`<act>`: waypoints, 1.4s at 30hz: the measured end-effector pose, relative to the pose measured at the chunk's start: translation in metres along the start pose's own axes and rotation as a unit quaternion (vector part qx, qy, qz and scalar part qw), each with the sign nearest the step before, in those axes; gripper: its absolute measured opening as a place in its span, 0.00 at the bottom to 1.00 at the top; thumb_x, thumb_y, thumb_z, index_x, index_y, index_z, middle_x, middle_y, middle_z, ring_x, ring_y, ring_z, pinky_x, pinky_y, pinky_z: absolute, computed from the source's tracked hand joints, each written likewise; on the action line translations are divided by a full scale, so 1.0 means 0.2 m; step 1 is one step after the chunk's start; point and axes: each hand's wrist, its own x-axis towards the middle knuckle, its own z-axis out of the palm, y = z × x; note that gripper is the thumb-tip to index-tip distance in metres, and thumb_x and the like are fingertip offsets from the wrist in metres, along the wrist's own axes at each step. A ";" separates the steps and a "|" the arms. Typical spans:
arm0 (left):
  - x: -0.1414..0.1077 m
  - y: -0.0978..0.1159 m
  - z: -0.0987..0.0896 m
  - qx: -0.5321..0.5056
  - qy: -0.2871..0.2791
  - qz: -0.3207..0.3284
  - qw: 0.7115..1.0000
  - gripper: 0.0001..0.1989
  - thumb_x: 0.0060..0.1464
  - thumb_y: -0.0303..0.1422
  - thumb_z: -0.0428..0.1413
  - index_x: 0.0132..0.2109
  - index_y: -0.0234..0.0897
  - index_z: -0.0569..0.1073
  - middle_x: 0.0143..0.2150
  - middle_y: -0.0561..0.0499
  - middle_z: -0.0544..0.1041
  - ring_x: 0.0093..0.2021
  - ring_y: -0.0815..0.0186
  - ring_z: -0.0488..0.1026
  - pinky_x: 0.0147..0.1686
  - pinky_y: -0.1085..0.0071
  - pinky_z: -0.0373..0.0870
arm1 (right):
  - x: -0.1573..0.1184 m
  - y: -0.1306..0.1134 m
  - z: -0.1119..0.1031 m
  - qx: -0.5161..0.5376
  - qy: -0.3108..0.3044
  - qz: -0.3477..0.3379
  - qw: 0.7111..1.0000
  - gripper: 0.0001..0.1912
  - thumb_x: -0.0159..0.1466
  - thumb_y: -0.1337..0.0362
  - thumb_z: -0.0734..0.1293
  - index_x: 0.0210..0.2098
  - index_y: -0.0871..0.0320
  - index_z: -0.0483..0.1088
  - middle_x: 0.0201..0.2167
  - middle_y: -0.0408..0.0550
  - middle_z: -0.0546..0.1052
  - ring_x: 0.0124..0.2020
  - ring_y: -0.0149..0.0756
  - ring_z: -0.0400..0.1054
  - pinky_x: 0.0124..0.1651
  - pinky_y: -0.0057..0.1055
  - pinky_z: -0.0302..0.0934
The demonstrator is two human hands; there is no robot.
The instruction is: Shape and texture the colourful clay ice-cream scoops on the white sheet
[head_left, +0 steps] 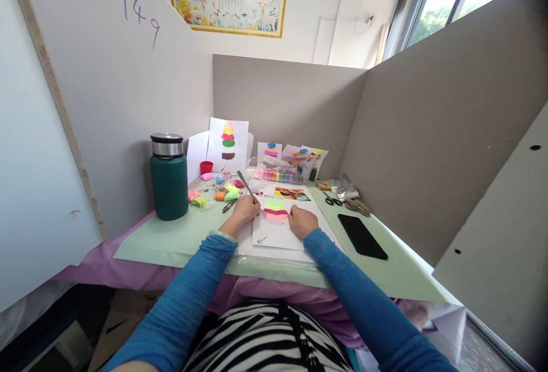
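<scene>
My left hand (247, 209) is closed around a metal fork (245, 182), its handle pointing up and away and its tines down by the left edge of a coloured patch. That patch (275, 210) has yellow-green, dark pink and salmon bands, with pale lilac beneath. It lies on a white sheet of paper (274, 237), which carries a small dark drawing at its lower left. My right hand (303, 221) rests on the sheet just right of the patch, fingers curled in; whatever they may hold is hidden.
A green bottle (168, 181) stands at left. Bags of coloured clay (220, 195) lie behind my left hand. Scissors (333, 199) and a black phone (362, 236) are at right. Behind are a clear pack of colours (276, 174) and a propped picture (228, 144). Partitions surround the table.
</scene>
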 end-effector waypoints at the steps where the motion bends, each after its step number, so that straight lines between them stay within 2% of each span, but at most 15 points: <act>1: 0.00 0.00 0.00 -0.014 -0.021 0.004 1.000 0.11 0.51 0.27 0.49 0.29 0.31 0.76 0.23 0.47 0.76 0.23 0.68 0.71 0.27 0.76 0.64 | 0.00 0.00 0.00 0.000 0.001 0.000 1.000 0.13 0.67 0.60 0.56 0.44 0.58 0.67 0.41 0.55 0.78 0.42 0.43 0.72 0.40 0.34 0.58; 3: -0.01 0.01 0.01 -0.034 -0.058 0.007 0.998 0.11 0.51 0.28 0.49 0.30 0.31 0.76 0.24 0.47 0.77 0.21 0.69 0.70 0.25 0.76 0.63 | 0.00 0.00 0.00 0.002 0.003 0.001 1.000 0.12 0.67 0.60 0.56 0.44 0.58 0.67 0.40 0.55 0.78 0.42 0.43 0.72 0.40 0.33 0.58; 5: -0.01 0.00 0.02 -0.028 -0.070 0.005 0.997 0.10 0.50 0.28 0.50 0.29 0.31 0.76 0.25 0.47 0.77 0.20 0.70 0.69 0.24 0.76 0.63 | 0.00 0.00 0.00 0.003 0.003 0.000 1.000 0.12 0.67 0.60 0.56 0.44 0.58 0.67 0.40 0.55 0.78 0.42 0.43 0.72 0.40 0.34 0.58; 10: 0.02 -0.03 0.02 0.030 -0.035 0.001 0.999 0.10 0.49 0.28 0.51 0.25 0.31 0.76 0.20 0.47 0.74 0.22 0.68 0.70 0.25 0.75 0.63 | 0.01 0.00 0.00 0.001 0.001 -0.001 1.000 0.13 0.67 0.60 0.56 0.44 0.58 0.67 0.40 0.54 0.78 0.42 0.44 0.72 0.40 0.34 0.58; 14: 0.01 -0.03 0.02 0.023 -0.018 0.006 1.000 0.11 0.49 0.27 0.50 0.25 0.31 0.76 0.21 0.46 0.74 0.23 0.67 0.70 0.26 0.75 0.63 | 0.00 0.00 0.00 -0.001 0.002 0.000 1.000 0.13 0.67 0.60 0.56 0.44 0.58 0.67 0.40 0.54 0.78 0.42 0.44 0.72 0.40 0.34 0.58; 18: 0.00 -0.01 0.03 -0.022 -0.044 0.034 0.998 0.12 0.51 0.29 0.49 0.28 0.31 0.76 0.21 0.48 0.74 0.21 0.69 0.70 0.26 0.76 0.63 | 0.00 0.00 0.00 -0.005 0.003 0.001 1.000 0.13 0.67 0.60 0.56 0.45 0.58 0.67 0.40 0.54 0.78 0.42 0.43 0.72 0.39 0.34 0.58; 22: 0.01 -0.01 0.04 -0.042 -0.064 0.028 0.997 0.10 0.50 0.29 0.50 0.29 0.31 0.76 0.23 0.48 0.76 0.19 0.70 0.69 0.22 0.76 0.62 | 0.00 0.00 -0.01 -0.003 0.000 0.002 1.000 0.14 0.68 0.60 0.55 0.45 0.58 0.67 0.41 0.54 0.78 0.42 0.42 0.72 0.40 0.34 0.58; 29: 0.02 -0.03 0.03 0.002 -0.042 0.012 0.999 0.10 0.47 0.27 0.51 0.24 0.32 0.75 0.20 0.47 0.74 0.19 0.69 0.69 0.23 0.76 0.62 | 0.00 0.00 -0.01 0.001 -0.004 0.002 1.000 0.13 0.68 0.60 0.55 0.44 0.57 0.66 0.41 0.54 0.78 0.43 0.43 0.72 0.40 0.34 0.58; 36: 0.00 -0.01 0.03 -0.045 -0.059 0.022 0.997 0.10 0.51 0.28 0.50 0.29 0.32 0.75 0.23 0.48 0.76 0.19 0.70 0.69 0.23 0.77 0.62 | 0.00 0.00 -0.01 0.000 -0.001 0.001 1.000 0.12 0.67 0.60 0.56 0.44 0.58 0.66 0.41 0.54 0.78 0.43 0.43 0.72 0.40 0.34 0.58; 42: 0.04 -0.05 0.06 -0.001 -0.050 0.021 0.999 0.10 0.50 0.28 0.51 0.27 0.33 0.75 0.22 0.48 0.76 0.20 0.70 0.68 0.23 0.77 0.62 | -0.01 0.00 -0.01 0.001 -0.004 0.002 1.000 0.13 0.68 0.60 0.56 0.44 0.58 0.66 0.41 0.54 0.78 0.43 0.43 0.72 0.40 0.33 0.58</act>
